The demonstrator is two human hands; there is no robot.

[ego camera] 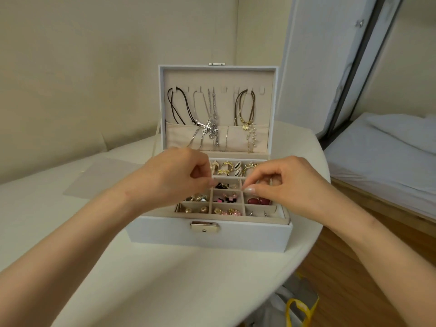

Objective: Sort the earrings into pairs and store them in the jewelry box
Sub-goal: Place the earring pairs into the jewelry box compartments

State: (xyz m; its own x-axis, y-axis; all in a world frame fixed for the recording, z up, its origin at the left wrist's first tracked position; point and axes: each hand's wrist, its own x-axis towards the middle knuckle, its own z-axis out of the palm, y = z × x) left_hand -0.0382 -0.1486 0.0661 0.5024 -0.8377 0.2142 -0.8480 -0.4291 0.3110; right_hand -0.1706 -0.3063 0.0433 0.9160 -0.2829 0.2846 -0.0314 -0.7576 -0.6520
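Table (59, 220): white and round-edged, and it carried the whole scene.
Sheet (101, 178): pale and translucent, it lay flat at the far left, near the box.
Left hand (174, 179): it was over the tray's left side, fingers curled in and tips bunched against the thumb. Anything pinched there was too small to tell.
Jewelry box (207, 237): it sat mid-table, lid upright, necklaces (210, 119) hanging inside the lid, latch (204, 227) facing the person.
Earrings: they lay in the tray's compartments, with gold balls (195, 210) front left, a pink sparkly pair (227, 211) front middle and a dark red pair (257, 201) in the compartment behind the front-right one.
Right hand (290, 185): it was over the tray's right side, thumb and forefinger pressed together and the other fingers curled. I could not tell what, if anything, they held.
Bed (389, 149): white bedding, well apart on the right.
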